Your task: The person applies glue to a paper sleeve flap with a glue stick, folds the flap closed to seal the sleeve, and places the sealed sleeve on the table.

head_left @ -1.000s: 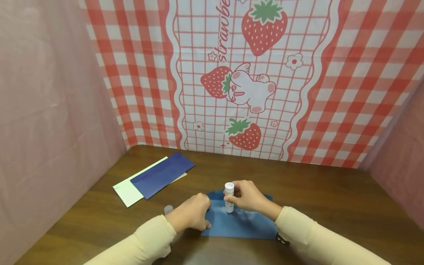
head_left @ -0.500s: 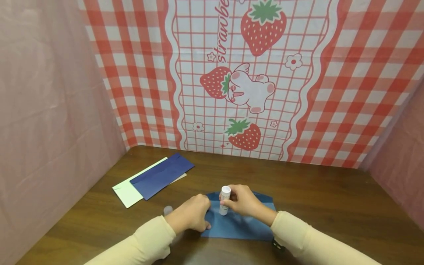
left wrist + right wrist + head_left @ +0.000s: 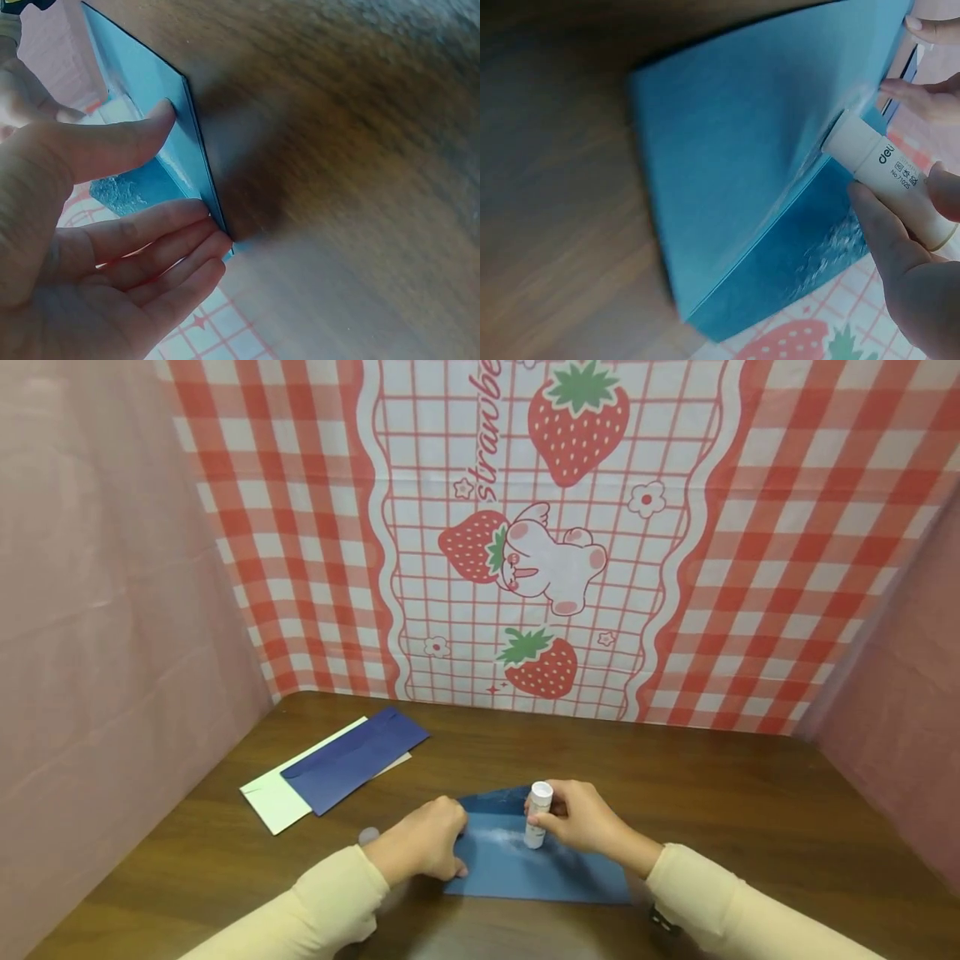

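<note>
My right hand point(image 3: 588, 818) holds a white glue stick point(image 3: 537, 817) upright between thumb and fingers. The stick's lower end meets a blue envelope point(image 3: 510, 872) lying on the table with its flap point(image 3: 780, 259) unfolded away from me. Whitish glue smears point(image 3: 502, 837) show along the fold and on the flap. At the envelope's left edge, my left hand point(image 3: 423, 839) rests its thumb on the paper, while the other fingers, fairly straight in the left wrist view, touch the edge. The glue stick's tip is hidden against the paper.
A dark blue envelope point(image 3: 356, 760) overlaps a pale green one point(image 3: 277, 806) at the back left, with a beige corner showing beneath. A small translucent cap point(image 3: 368, 836) stands behind my left wrist. A strawberry-print cloth point(image 3: 540, 568) hangs behind the wooden table point(image 3: 697, 793).
The glue stick in my right hand first moved left along the envelope, then back to the right. My left hand has stayed at the envelope's left edge. The head view has shifted slightly.
</note>
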Demonstrator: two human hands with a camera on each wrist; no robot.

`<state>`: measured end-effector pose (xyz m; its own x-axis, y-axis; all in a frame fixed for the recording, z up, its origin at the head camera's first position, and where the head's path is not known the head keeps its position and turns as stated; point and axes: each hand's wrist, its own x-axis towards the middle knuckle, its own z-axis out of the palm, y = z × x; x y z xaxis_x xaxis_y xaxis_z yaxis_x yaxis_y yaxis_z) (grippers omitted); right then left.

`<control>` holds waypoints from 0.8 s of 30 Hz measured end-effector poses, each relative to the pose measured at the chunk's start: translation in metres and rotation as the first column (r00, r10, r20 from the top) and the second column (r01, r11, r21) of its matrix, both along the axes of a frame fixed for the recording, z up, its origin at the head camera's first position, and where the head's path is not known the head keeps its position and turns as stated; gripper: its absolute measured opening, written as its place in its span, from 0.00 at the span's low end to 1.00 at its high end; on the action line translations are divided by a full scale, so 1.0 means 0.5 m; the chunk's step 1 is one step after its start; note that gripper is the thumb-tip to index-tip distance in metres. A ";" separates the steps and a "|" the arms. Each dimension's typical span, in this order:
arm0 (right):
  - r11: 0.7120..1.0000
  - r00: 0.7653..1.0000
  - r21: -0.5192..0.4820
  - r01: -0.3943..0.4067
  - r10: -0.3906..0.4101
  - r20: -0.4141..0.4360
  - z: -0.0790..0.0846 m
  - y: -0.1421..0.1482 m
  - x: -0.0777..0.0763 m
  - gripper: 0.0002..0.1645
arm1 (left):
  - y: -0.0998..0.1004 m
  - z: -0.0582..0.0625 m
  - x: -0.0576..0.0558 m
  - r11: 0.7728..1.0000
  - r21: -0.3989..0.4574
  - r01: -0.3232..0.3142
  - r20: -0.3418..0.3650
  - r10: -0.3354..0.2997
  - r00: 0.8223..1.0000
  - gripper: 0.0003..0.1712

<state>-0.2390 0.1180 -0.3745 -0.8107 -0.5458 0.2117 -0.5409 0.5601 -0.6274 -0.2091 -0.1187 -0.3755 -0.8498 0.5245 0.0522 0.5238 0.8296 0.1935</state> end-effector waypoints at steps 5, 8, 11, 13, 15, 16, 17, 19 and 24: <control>1.000 1.000 -0.010 0.014 -0.014 -0.003 0.002 0.032 0.003 0.07 | -0.001 0.002 -0.001 1.000 0.005 -0.020 0.038 0.019 0.999 0.18; 1.000 1.000 -0.007 0.026 -0.026 -0.008 0.004 0.050 0.005 0.07 | -0.002 0.003 -0.002 1.000 0.012 -0.027 0.055 0.026 0.998 0.19; 0.999 0.999 0.004 0.041 -0.041 -0.014 0.006 0.066 0.005 0.07 | -0.002 0.003 -0.002 0.999 0.020 -0.026 0.067 0.025 0.997 0.19; 0.999 0.998 0.009 0.054 -0.054 -0.013 0.007 0.075 0.004 0.08 | -0.003 0.002 -0.002 0.999 0.026 -0.028 0.074 0.027 0.997 0.19; 0.998 0.998 0.016 0.061 -0.060 -0.010 0.009 0.085 0.002 0.08 | -0.002 0.002 -0.001 0.999 0.021 -0.029 0.068 0.027 0.997 0.19; 0.997 0.998 0.026 0.066 -0.066 -0.013 0.010 0.089 0.001 0.08 | -0.001 0.002 -0.001 0.999 0.018 -0.031 0.066 0.029 0.997 0.19; 0.997 0.998 0.039 0.069 -0.068 -0.014 0.013 0.093 0.000 0.08 | 0.000 0.002 -0.001 0.999 0.014 -0.033 0.066 0.032 0.997 0.19; 0.994 0.997 0.082 0.067 -0.064 -0.036 0.019 0.102 -0.003 0.08 | 0.002 0.003 -0.002 0.999 0.001 -0.034 0.061 0.034 0.998 0.19; 0.979 0.994 0.181 0.090 -0.078 -0.070 0.044 0.117 -0.014 0.10 | 0.011 0.014 -0.011 0.999 -0.012 -0.043 0.125 0.044 0.991 0.18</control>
<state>-0.2460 0.1765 -0.3527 -0.8438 -0.5105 0.1655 -0.5217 0.7077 -0.4764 -0.2147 -0.1132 -0.3684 -0.8713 0.4870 -0.0613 0.4594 0.8531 0.2474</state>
